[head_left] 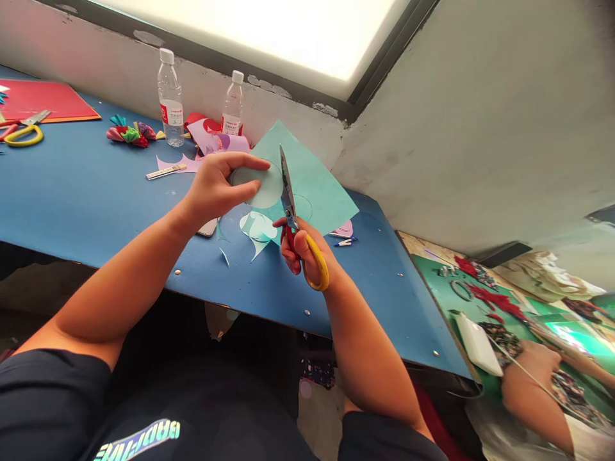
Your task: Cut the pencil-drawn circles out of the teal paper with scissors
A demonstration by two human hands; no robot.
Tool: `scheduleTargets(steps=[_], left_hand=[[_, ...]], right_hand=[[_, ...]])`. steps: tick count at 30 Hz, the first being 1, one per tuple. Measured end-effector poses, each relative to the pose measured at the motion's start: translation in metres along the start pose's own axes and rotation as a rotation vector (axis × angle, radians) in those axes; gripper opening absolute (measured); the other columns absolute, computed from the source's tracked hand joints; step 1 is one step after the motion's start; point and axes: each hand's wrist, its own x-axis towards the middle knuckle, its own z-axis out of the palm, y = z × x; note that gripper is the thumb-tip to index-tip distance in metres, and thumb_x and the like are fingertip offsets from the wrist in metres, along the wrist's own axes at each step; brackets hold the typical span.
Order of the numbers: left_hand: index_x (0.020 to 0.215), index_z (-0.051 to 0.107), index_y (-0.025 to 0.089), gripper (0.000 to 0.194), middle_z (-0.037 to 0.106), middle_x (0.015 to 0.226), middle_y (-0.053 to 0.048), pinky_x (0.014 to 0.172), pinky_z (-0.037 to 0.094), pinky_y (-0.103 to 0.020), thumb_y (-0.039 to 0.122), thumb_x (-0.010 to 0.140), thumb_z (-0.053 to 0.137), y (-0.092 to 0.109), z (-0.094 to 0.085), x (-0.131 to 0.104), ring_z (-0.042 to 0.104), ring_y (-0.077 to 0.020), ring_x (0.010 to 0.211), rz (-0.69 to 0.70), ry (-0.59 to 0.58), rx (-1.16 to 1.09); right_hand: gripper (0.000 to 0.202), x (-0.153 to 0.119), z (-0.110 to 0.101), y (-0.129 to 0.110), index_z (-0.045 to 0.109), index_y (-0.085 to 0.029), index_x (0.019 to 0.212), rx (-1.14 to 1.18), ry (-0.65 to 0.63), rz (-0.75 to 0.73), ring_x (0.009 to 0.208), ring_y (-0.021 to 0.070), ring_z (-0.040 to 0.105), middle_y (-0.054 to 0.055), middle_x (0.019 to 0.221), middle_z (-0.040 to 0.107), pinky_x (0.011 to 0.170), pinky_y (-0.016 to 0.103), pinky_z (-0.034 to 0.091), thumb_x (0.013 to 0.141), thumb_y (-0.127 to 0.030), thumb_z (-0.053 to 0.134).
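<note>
My left hand (223,182) pinches a pale round disc (266,189) over a teal paper sheet (314,179). Pencilled circle outlines show on the sheet. In my right hand (305,250) are scissors (289,205) with one yellow and one red handle; the blades point up beside the disc's right edge and look nearly closed. Below the disc, several cut light-teal rounds and scraps (259,227) lie on the blue table (230,275).
Two water bottles (173,118) stand near the wall, by purple and red paper scraps (218,137). Fabric flowers (132,132), other scissors (26,132) and red sheets (43,99) lie left. Pens (344,242) lie right. Another person's arm (533,384) rests at a green table.
</note>
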Motion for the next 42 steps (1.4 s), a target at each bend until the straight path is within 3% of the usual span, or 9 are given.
scheduleTargets(steps=[13,17,21,23,25,28,31,36,42], left_hand=[[0.111,0.092,0.021,0.037,0.079,0.090,-0.005,0.065,0.054,-0.034,0.030,0.077,0.081,-0.006,0.001,0.002,0.068,-0.0187,0.078,-0.022,-0.006,-0.059],[0.113,0.088,0.024,0.033,0.083,0.108,-0.009,0.083,0.064,-0.041,0.028,0.082,0.079,-0.008,-0.001,0.004,0.076,-0.0253,0.099,0.064,0.042,0.033],[0.105,0.083,0.031,0.016,0.082,0.124,-0.012,0.107,0.066,-0.051,0.027,0.089,0.085,-0.010,0.001,-0.001,0.074,-0.0339,0.128,0.242,0.245,0.327],[0.098,0.080,0.031,0.005,0.080,0.113,-0.010,0.105,0.065,-0.052,0.030,0.094,0.083,-0.012,0.006,-0.007,0.075,-0.0317,0.115,0.332,0.266,0.370],[0.092,0.079,0.030,0.005,0.074,0.087,-0.004,0.083,0.060,-0.044,0.034,0.095,0.081,-0.014,0.012,-0.013,0.068,-0.0235,0.082,0.411,0.136,0.303],[0.081,0.074,0.027,0.027,0.060,0.061,0.003,0.063,0.043,-0.036,0.046,0.100,0.078,-0.013,0.022,-0.020,0.049,-0.0158,0.057,0.202,-0.271,0.237],[0.082,0.077,0.023,0.053,0.069,0.066,-0.002,0.059,0.042,-0.033,0.069,0.108,0.071,-0.007,0.028,-0.021,0.054,-0.0149,0.057,-0.149,-0.508,0.078],[0.079,0.070,0.023,0.080,0.061,0.065,-0.001,0.054,0.039,-0.030,0.101,0.083,0.088,-0.006,0.031,-0.017,0.050,-0.0130,0.058,-0.339,-0.288,-0.295],[0.071,0.054,0.026,0.084,0.047,0.064,0.004,0.054,0.032,-0.032,0.097,0.075,0.099,-0.013,0.029,-0.013,0.039,-0.0106,0.057,-0.281,-0.147,-0.401]], right_hand=[[0.091,-0.001,-0.002,0.000,0.073,-0.029,0.131,-0.008,0.008,0.022,0.049,0.0125,0.036,-0.008,0.070,0.047,0.045,0.028,0.038,0.093,-0.112,0.070],[0.092,0.000,-0.002,0.002,0.072,-0.028,0.132,0.008,0.019,0.028,0.049,0.0125,0.036,-0.008,0.070,0.048,0.044,0.027,0.038,0.093,-0.111,0.071],[0.092,0.003,-0.001,0.006,0.071,-0.028,0.134,0.030,0.050,0.011,0.051,0.0138,0.038,-0.008,0.070,0.048,0.044,0.027,0.040,0.094,-0.110,0.073],[0.091,0.004,0.000,0.009,0.070,-0.028,0.135,0.045,0.060,-0.001,0.051,0.0143,0.039,-0.008,0.071,0.049,0.044,0.027,0.040,0.094,-0.109,0.073],[0.089,0.005,0.001,0.012,0.070,-0.029,0.135,0.060,0.069,-0.018,0.052,0.0142,0.039,-0.008,0.072,0.049,0.044,0.027,0.041,0.095,-0.109,0.073],[0.088,0.007,0.001,0.015,0.069,-0.030,0.135,0.068,0.092,-0.071,0.050,0.0134,0.040,-0.008,0.073,0.051,0.044,0.027,0.041,0.096,-0.108,0.072],[0.091,0.008,0.001,0.016,0.068,-0.028,0.135,0.070,0.102,-0.126,0.047,0.0126,0.040,-0.009,0.072,0.051,0.042,0.027,0.039,0.094,-0.109,0.074],[0.091,0.008,0.002,0.017,0.069,-0.027,0.137,0.075,0.068,-0.165,0.048,0.0124,0.038,-0.010,0.071,0.048,0.044,0.026,0.041,0.097,-0.108,0.071],[0.087,0.007,0.004,0.019,0.069,-0.025,0.140,0.039,0.018,-0.198,0.049,0.0125,0.041,-0.009,0.072,0.051,0.046,0.027,0.040,0.102,-0.104,0.070]])
